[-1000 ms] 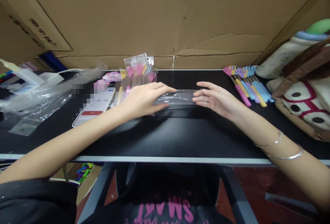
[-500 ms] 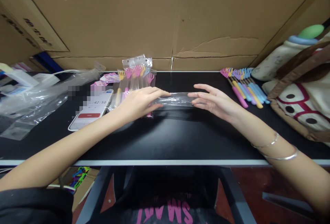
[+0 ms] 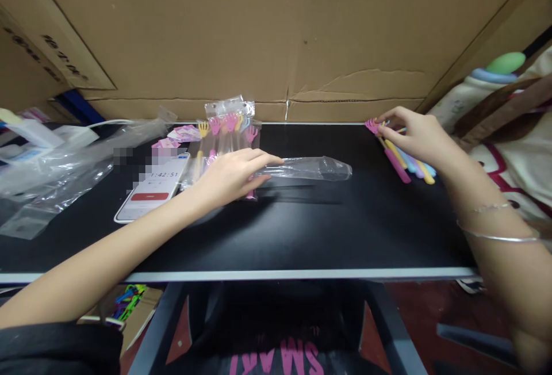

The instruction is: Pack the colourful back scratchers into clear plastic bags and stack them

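Observation:
My left hand [image 3: 241, 172] is closed on one end of a long, narrow clear plastic bag [image 3: 310, 168], held just above the black table. The bag's far end points right and stands slightly open. At the right, my right hand [image 3: 416, 133] has its thumb and fingers closed on the pink claw end of a back scratcher [image 3: 397, 162], the leftmost of a row. Beside it lie several back scratchers with yellow, blue and purple handles [image 3: 425, 172], partly hidden under my hand. Behind my left hand are several bagged back scratchers [image 3: 230, 125].
A phone [image 3: 153, 191] showing a running timer lies left of the bagged pieces, near small pink printed cards [image 3: 185, 133]. Loose clear plastic bags [image 3: 81, 162] spread over the left side. A cloth bag [image 3: 528, 153] and a white bottle-shaped item [image 3: 470, 99] stand at the right. Cardboard [image 3: 259, 30] walls the back.
My right hand has left the end of the plastic bag and moved right to the row of back scratchers, taking hold of the pink one. My left hand stays on the bag.

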`<state>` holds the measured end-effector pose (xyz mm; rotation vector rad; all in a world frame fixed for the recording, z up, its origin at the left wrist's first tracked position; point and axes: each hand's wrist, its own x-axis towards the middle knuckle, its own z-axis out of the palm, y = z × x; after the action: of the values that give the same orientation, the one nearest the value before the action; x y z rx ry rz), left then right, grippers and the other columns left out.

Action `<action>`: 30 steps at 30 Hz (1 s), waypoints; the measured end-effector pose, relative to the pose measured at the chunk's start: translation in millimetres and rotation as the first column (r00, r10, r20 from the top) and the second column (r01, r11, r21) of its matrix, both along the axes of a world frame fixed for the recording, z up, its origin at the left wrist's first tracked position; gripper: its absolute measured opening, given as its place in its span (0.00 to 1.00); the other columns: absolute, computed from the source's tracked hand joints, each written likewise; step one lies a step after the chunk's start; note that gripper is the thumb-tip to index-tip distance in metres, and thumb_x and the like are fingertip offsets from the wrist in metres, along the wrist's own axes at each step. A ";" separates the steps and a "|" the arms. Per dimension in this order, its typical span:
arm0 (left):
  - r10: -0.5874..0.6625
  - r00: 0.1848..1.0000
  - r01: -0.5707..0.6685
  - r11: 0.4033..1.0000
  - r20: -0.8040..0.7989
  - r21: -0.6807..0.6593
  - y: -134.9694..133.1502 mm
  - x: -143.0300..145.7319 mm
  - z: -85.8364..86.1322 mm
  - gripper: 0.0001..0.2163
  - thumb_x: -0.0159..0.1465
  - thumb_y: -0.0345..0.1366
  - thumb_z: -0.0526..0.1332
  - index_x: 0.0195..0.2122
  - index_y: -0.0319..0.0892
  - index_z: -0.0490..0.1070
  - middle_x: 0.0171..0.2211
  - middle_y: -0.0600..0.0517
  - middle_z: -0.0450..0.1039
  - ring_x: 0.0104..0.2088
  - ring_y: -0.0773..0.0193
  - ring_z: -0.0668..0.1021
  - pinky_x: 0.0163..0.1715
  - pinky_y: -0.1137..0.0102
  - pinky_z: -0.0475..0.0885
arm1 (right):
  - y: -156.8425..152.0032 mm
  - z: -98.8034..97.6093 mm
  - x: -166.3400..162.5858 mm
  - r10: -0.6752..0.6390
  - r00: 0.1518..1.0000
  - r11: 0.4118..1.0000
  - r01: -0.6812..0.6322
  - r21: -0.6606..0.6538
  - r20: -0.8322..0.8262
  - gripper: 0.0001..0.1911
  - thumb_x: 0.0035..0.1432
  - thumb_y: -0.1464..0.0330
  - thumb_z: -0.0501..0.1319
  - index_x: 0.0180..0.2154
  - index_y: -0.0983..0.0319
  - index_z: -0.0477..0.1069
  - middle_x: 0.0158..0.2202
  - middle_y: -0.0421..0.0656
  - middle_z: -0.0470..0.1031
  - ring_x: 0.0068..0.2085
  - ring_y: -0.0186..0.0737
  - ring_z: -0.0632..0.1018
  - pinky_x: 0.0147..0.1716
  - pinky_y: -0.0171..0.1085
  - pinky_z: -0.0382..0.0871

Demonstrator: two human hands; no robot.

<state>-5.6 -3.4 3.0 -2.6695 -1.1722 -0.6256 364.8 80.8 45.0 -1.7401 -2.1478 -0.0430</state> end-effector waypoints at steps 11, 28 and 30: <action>-0.007 1.000 0.007 1.000 -0.003 0.012 1.5 -1.5 -2.3 0.13 0.69 0.37 0.57 0.53 0.46 0.72 0.46 0.50 0.78 0.43 0.61 0.80 0.38 0.72 0.72 | 37.5 -46.9 48.8 -0.068 0.954 0.994 0.089 -0.056 0.293 0.07 0.56 0.68 0.62 0.38 0.62 0.70 0.34 0.53 0.78 0.34 0.46 0.74 0.35 0.40 0.62; -0.001 1.000 0.001 1.000 -0.030 -0.008 2.3 -2.3 -2.7 0.13 0.67 0.35 0.60 0.53 0.44 0.73 0.40 0.49 0.78 0.40 0.60 0.80 0.37 0.71 0.71 | -3.7 -50.9 -24.0 0.505 0.863 0.852 -0.502 -0.150 -0.019 0.14 0.58 0.60 0.57 0.44 0.59 0.71 0.34 0.46 0.76 0.41 0.48 0.73 0.41 0.43 0.66; -0.009 1.000 0.009 1.000 -0.025 0.003 3.0 -3.4 -3.4 0.13 0.67 0.35 0.61 0.53 0.44 0.73 0.40 0.49 0.78 0.40 0.61 0.80 0.38 0.72 0.71 | -7.4 -52.2 -29.4 0.534 0.845 0.834 -0.533 -0.144 -0.037 0.16 0.58 0.58 0.58 0.44 0.59 0.72 0.35 0.46 0.76 0.41 0.48 0.73 0.41 0.43 0.66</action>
<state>-9.0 -0.4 -0.4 -2.6742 -1.1523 -0.5938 335.4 73.4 -7.2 -1.1396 -2.6193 0.2697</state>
